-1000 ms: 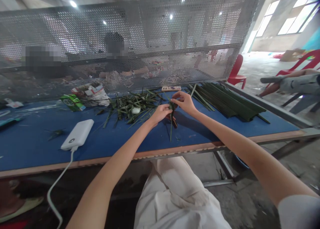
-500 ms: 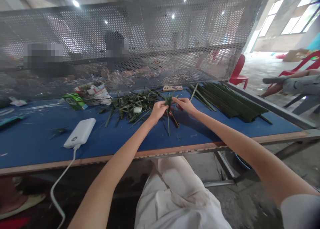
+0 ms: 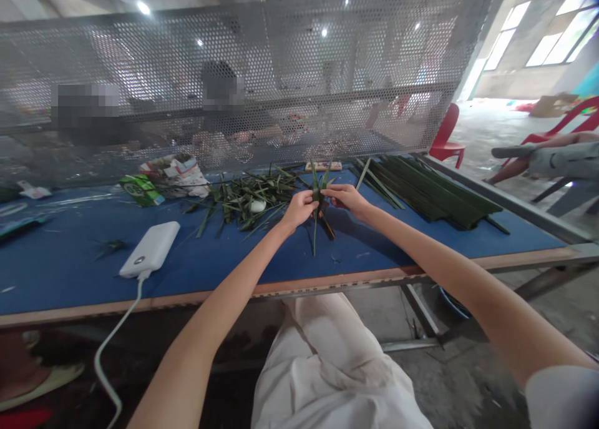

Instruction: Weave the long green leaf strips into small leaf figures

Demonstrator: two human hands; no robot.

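Note:
Above the blue table [image 3: 262, 263], a small green bundle of folded leaf strips [image 3: 319, 195] is between my hands, its pointed ends sticking up and one long strip hanging down. My left hand [image 3: 299, 208] pinches it from the left. From the right, my right hand [image 3: 347, 198] has thumb and fingertips closed on it. A brownish-tipped stick or strip [image 3: 329, 227] lies under my hands. To the left spreads a heap of loose leaf strips [image 3: 234, 198] with a small white object [image 3: 257, 206] on it. How the strips are woven is too small to tell.
Long dark green leaves [image 3: 430, 188] lie stacked at the right. A white power bank [image 3: 150, 249] with its cable is at the left, a green packet [image 3: 141, 190] and crumpled bag [image 3: 180, 174] behind. A perforated metal screen [image 3: 290, 73] closes the back; people sit beyond it.
The bundle's upper strips now stand up and fan apart more visibly. My right fingertips have moved slightly lower, and my left hand has shifted a little to the right.

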